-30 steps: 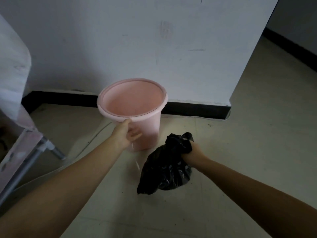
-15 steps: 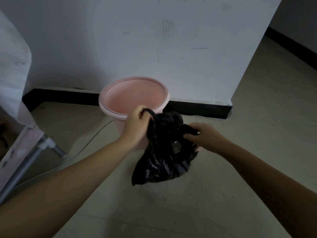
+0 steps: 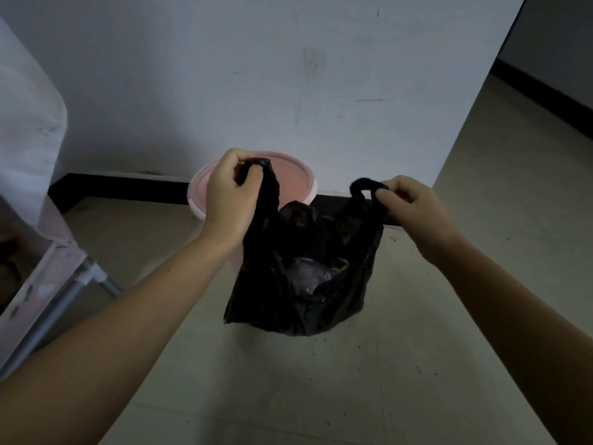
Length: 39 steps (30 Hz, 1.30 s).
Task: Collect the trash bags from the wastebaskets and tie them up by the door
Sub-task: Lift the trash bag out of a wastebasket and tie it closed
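Left hand [image 3: 229, 195] is clenched around one handle loop of the black trash bag [image 3: 301, 271]; right hand [image 3: 414, 203] pinches the other loop between thumb and fingers. Both loops are drawn apart, so the bag hangs open between the hands, clear of the floor [image 3: 353, 380]. Crumpled pale refuse shows inside at the bottom. Behind the bag and partly hidden by it stands the pink wastebasket [image 3: 298, 181], close to the white wall [image 3: 256, 75]; what shows of its interior looks bare. A folding stand [image 3: 64, 284] sits at far left.

Assessment: the bag is out of the basket and the tying step is beginning. Next move calls for bringing the two loops together, crossing them and knotting, without spilling the contents. No door is visible here.
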Available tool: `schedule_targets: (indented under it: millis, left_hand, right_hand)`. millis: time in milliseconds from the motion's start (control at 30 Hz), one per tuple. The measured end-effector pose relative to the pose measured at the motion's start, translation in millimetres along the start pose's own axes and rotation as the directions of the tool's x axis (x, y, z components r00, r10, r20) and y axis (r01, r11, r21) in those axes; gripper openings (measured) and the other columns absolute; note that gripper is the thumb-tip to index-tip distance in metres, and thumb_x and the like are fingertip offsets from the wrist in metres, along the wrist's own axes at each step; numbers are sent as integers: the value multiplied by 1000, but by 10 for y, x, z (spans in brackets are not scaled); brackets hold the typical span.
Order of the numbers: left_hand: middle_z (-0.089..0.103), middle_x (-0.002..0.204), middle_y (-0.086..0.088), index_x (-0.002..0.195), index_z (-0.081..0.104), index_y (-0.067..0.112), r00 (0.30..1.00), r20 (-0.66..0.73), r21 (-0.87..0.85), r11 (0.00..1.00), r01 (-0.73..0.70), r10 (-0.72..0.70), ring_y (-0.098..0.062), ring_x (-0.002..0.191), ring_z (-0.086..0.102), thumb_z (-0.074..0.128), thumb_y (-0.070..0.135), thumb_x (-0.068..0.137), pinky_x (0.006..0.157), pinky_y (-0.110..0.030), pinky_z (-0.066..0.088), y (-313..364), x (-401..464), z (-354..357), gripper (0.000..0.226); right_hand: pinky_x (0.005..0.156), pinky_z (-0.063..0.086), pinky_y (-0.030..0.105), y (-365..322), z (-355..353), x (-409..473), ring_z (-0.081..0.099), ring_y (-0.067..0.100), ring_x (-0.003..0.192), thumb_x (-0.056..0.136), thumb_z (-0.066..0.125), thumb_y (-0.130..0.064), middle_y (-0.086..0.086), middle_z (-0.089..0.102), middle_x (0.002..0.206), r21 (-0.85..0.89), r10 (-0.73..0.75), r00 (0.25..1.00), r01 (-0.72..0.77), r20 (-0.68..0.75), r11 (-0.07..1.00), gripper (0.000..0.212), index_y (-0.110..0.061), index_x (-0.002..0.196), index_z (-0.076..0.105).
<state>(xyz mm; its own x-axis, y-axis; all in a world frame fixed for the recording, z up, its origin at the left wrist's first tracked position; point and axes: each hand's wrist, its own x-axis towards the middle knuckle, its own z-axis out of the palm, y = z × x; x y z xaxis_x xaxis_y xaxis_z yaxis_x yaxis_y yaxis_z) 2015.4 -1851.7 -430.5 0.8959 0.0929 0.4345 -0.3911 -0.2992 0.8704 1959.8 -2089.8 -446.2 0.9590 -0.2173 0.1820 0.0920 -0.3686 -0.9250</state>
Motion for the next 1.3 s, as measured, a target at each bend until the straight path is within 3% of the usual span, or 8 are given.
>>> schedule_targets:
  millis: [100,233,367,567,733,833,1067,1300]
  left_hand:
    - [53,68,16,78,52,28,998,55,11,1000,1,-2,3,60,51,53,9,89,59,-9,38,46,11,2,23]
    - [51,68,18,83,56,13,996,89,127,991,-30,19,19,59,50,55,7,88,58,1,35,10,-60,41,7]
    - [49,65,18,80,52,16,999,38,124,992,-32,27,15,56,49,55,10,87,55,-3,35,8,-13,-14,10]
    - [56,78,19,86,55,23,928,268,176,934,-310,258,11,76,54,55,10,83,71,-5,40,260,-80,42,13]
    - [63,99,-12,101,61,32,790,582,-68,980,-186,191,-24,95,61,53,19,83,91,-35,50,418,-170,104,24]
    - [55,92,5,104,58,42,679,711,-127,983,-135,185,-10,89,58,53,14,87,87,-19,46,436,-250,118,33]
    - [55,121,2,129,48,21,844,536,-88,993,75,-17,-4,112,53,45,-3,90,100,-18,41,65,-258,202,46]
    - [64,119,5,129,46,21,554,825,107,993,46,-114,-2,108,59,60,19,88,97,-20,46,-241,-600,356,43]
  right_hand:
    - [73,54,34,-106,58,15,66,21,73,94,45,-10,4,67,70,419,173,967,-239,189,876,20,-14,76,50]
    - [65,42,29,-51,58,-34,51,20,58,89,60,-20,10,53,60,-215,218,895,-141,390,966,24,-4,72,55]
    - [59,40,21,-191,-4,-47,50,12,65,88,60,-24,5,57,71,-359,21,990,31,139,933,24,-3,76,61]
    - [82,50,28,-549,93,-77,62,17,91,90,53,-16,5,67,98,535,-161,979,70,125,842,13,-20,93,65]
    - [58,45,10,-383,429,-243,59,-10,65,85,64,-29,-15,61,93,-29,-34,811,62,585,998,50,-19,130,44]
    - [49,40,10,-357,599,-301,53,-7,47,88,58,-37,-16,58,66,-111,-8,863,75,506,991,25,-15,102,59]
    - [45,28,25,-327,535,-261,26,8,33,99,39,-21,-8,34,38,122,171,882,-247,438,961,40,-16,59,38]
    - [45,31,26,-231,456,-162,28,10,35,100,31,-35,-2,38,42,397,223,887,-389,403,831,48,-16,67,62]
